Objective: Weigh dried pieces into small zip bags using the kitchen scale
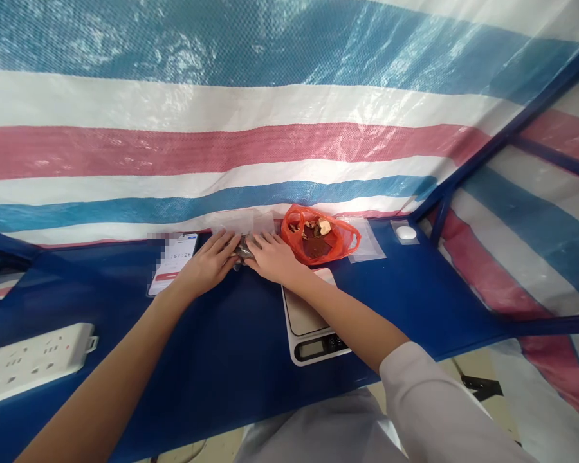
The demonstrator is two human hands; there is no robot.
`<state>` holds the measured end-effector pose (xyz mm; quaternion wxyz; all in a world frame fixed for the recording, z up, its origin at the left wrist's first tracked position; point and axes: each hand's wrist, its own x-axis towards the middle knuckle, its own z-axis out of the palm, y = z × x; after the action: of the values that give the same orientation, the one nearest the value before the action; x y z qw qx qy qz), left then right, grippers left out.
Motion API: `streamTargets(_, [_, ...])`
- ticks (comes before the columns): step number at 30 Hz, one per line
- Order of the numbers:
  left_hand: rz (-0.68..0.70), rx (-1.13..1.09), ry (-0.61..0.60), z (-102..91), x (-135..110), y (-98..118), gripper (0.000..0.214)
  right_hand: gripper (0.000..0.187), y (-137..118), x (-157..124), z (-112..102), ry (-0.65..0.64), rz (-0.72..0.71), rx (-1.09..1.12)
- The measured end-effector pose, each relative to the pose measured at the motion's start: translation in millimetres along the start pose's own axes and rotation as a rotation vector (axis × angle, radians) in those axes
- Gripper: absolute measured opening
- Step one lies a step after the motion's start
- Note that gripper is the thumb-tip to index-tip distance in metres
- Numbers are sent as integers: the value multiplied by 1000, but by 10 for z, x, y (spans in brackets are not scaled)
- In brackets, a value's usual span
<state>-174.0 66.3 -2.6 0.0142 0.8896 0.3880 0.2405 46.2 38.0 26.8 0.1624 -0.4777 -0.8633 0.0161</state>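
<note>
My left hand and my right hand rest side by side on a small clear packet with dark contents at the far side of the blue table. Both hands have their fingers pressed down on it, close together. Clear plastic bags lie just behind the packet. An orange plastic bag holding dried brownish pieces sits open right of my right hand. My right forearm crosses above a small kitchen scale.
A phone with a lit screen lies left of my left hand. A white power strip is at the near left. A small white round object and a clear sachet lie at the right. A striped tarp walls the back.
</note>
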Motion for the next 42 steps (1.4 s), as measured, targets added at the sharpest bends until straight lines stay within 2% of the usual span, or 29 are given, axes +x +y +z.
streamTargets(5, [-31,20,-5,-6,-2,-11,51,48,-9,14,-14,15,-4,11])
streamTargets(10, [-86,77,61,-80,-36,117,51,43,-33,-54,-126,72,-18,9])
streamTargets(15, [-148,122,190,-114,-70,436,47,42,-16,-296,-277,124,-17,50])
streamTargets(19, [-163,142,244,-17,-80,779,43,37,96,-599,-355,198,-15,60])
streamTargets(25, [-199,162,231,204,-82,1172,42,34,481,-1127,-424,362,11,48])
streamTargets(28, [-251,173,196,298,-106,1276,44,32,743,-1409,-448,419,39,18])
streamTargets(32, [-300,186,143,393,-159,1342,48,29,1085,-1766,-462,457,177,32])
streamTargets(35, [-327,198,95,440,-190,1369,51,30,1307,-1932,-443,422,330,47])
streamTargets(38, [-343,213,38,466,-204,1404,51,32,1477,-1953,-399,350,459,38])
streamTargets(42, [-352,230,-44,476,-207,1450,52,36,1614,-1839,-309,255,484,3])
